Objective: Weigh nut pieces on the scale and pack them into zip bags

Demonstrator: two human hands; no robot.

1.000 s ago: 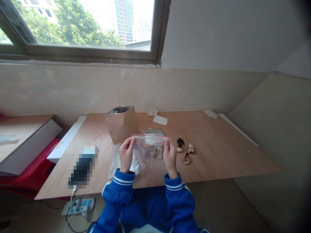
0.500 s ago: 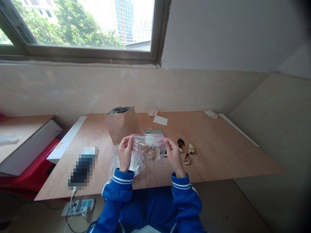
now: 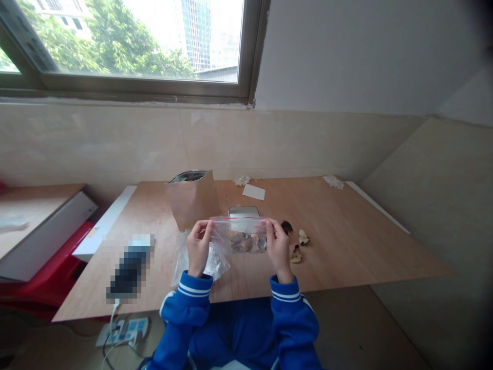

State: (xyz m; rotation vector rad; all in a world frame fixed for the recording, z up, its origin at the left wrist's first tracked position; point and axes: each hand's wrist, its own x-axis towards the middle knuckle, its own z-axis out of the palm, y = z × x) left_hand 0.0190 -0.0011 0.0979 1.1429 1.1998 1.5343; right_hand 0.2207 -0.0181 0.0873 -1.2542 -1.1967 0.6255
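Observation:
A clear zip bag (image 3: 246, 237) with a red strip along its top is stretched between my hands above the table. Brown, dried-looking pieces lie along its bottom. My left hand (image 3: 198, 246) pinches the bag's top left corner, and my right hand (image 3: 278, 247) pinches the top right one. Beneath my left hand lie clear plastic bags (image 3: 216, 264), crumpled on the table. Just right of my right hand are several dried, curled pieces, pale and dark, among them a pale piece (image 3: 296, 254) and a dark piece (image 3: 286, 226). Behind the zip bag is a pale flat object (image 3: 244, 211), partly hidden.
A brown paper pouch (image 3: 193, 200) stands open at the back of the wooden table (image 3: 358, 241). Beside it lie a white card (image 3: 253, 192) and crumpled tissue (image 3: 242, 181). A pixelated dark object (image 3: 129, 270) at left has a cable running to a power strip (image 3: 125, 331) below.
The zip bag has been drawn wider and flatter, and its pieces have spread along the bottom. Both hands have shifted slightly, the right a little outward.

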